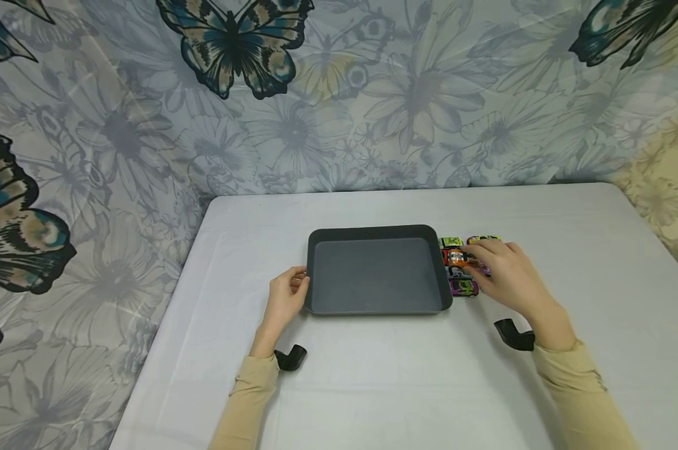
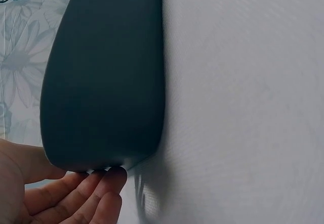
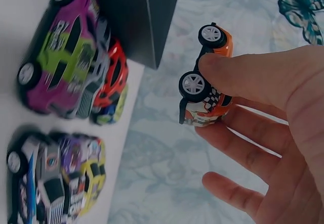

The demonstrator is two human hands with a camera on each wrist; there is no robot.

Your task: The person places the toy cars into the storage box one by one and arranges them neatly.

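Observation:
A dark grey rectangular baking tray (image 1: 378, 275) lies on the white table. My left hand (image 1: 285, 300) holds its left end, with the thumb up at the rim and the fingertips (image 2: 114, 178) against the outer wall. Beyond the tray's right end, my right hand (image 1: 504, 275) pinches a small orange toy car (image 3: 212, 100) between thumb and fingers, with its wheels facing the right wrist camera. Beside the tray stand several more toy cars, among them a purple and green car (image 3: 61, 52) and a red car (image 3: 114, 72). The right hand partly hides them in the head view.
A second row of toy cars, with a yellow car (image 3: 93, 183) among them, stands near the first. A white cloth (image 1: 361, 387) covers the table. Behind it hangs a flowered curtain (image 1: 372, 125) with butterflies. Black mounts (image 1: 514, 335) are worn at both wrists.

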